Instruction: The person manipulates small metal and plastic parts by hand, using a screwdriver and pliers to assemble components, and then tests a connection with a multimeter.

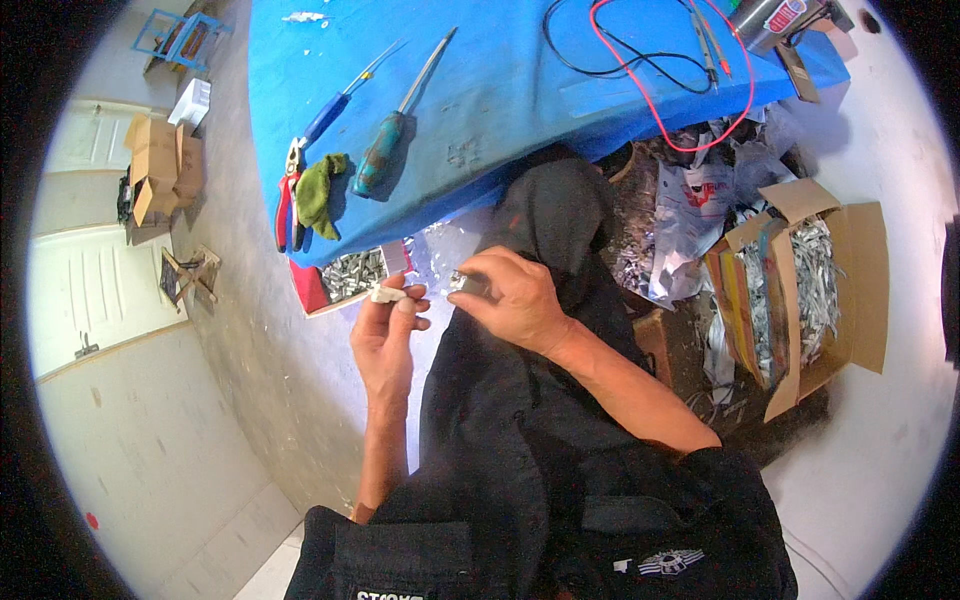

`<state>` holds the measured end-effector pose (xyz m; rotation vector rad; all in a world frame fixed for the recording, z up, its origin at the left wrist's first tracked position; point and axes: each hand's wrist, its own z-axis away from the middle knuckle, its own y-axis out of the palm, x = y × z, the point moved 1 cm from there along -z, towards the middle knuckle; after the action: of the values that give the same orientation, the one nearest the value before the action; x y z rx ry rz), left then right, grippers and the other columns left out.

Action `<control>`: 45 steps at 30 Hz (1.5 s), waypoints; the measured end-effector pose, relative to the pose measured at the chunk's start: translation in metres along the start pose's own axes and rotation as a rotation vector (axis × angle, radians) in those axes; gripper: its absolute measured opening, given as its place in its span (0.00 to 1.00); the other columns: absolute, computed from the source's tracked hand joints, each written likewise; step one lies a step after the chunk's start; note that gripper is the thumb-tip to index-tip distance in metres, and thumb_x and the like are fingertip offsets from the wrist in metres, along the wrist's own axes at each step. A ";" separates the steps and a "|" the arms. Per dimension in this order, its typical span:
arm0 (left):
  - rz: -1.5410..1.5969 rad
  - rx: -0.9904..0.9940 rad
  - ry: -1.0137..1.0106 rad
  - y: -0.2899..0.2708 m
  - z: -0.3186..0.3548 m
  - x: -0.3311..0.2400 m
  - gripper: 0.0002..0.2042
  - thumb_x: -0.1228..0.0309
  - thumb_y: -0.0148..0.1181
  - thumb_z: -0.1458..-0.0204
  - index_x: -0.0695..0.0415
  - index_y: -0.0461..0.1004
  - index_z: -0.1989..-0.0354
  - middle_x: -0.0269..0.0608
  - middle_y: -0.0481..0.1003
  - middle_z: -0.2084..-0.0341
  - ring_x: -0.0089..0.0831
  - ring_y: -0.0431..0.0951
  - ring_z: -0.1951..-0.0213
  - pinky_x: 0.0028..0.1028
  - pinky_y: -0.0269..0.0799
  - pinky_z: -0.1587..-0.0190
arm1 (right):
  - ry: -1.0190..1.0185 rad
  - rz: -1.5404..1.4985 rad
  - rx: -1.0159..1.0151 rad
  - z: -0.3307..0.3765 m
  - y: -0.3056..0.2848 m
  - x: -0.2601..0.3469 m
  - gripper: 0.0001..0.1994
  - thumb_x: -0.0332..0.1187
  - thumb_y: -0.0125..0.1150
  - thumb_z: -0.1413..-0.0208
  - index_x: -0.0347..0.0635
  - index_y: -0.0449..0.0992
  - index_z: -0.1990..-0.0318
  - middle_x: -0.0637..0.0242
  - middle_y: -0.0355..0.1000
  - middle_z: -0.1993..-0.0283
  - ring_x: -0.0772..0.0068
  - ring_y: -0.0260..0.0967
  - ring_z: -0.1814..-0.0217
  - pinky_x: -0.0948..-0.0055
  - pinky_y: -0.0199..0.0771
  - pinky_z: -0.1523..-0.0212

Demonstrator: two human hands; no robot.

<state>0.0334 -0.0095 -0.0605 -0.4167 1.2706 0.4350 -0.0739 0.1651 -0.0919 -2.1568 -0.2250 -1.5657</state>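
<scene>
Between the thumb and fingers of my left hand (pixel 385 340) is a small white piece (pixel 386 294), too small to name more exactly. My right hand (pixel 520 300) pinches a small grey, metallic-looking block (pixel 468 284). The two hands are apart, held over my lap just in front of the blue-covered table (pixel 480 110). Close beyond my left hand sits a red-sided open box (pixel 352 274) filled with small grey metal pieces. My fingers partly cover both held pieces.
On the table lie a teal-handled screwdriver (pixel 381 152), a thinner blue-handled screwdriver (pixel 328 117), red-and-blue pliers (pixel 288 205), a green cloth (pixel 318 195) and red and black test leads (pixel 660 133). A cardboard box (pixel 868 290) of silvery strips stands at right, beside plastic bags (pixel 690 235).
</scene>
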 end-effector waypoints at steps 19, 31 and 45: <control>-0.100 0.145 0.298 0.114 -0.057 -0.115 0.23 0.65 0.55 0.32 0.60 0.70 0.31 0.39 0.79 0.56 0.24 0.74 0.63 0.24 0.71 0.61 | -0.033 -0.084 -0.023 0.001 0.015 -0.018 0.16 0.41 0.68 0.43 0.40 0.75 0.55 0.51 0.75 0.65 0.41 0.76 0.61 0.49 0.74 0.61; -0.472 0.400 0.448 0.141 -0.016 -0.090 0.21 0.72 0.61 0.38 0.67 0.74 0.38 0.49 0.79 0.46 0.33 0.80 0.51 0.30 0.76 0.49 | 0.109 -0.365 -0.211 -0.016 0.020 -0.040 0.11 0.36 0.64 0.40 0.36 0.78 0.61 0.62 0.79 0.69 0.59 0.78 0.65 0.58 0.75 0.63; -0.734 0.090 0.528 0.054 -0.019 -0.031 0.18 0.78 0.68 0.41 0.60 0.78 0.42 0.43 0.82 0.54 0.31 0.82 0.56 0.27 0.80 0.59 | 0.484 -0.939 -0.189 -0.022 -0.010 -0.032 0.14 0.43 0.52 0.27 0.42 0.74 0.51 0.62 0.80 0.59 0.71 0.82 0.66 0.73 0.79 0.77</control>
<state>-0.0182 0.0239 -0.0382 -0.9145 1.5211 -0.3803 -0.1076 0.1680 -0.1137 -1.7799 -1.0689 -2.6386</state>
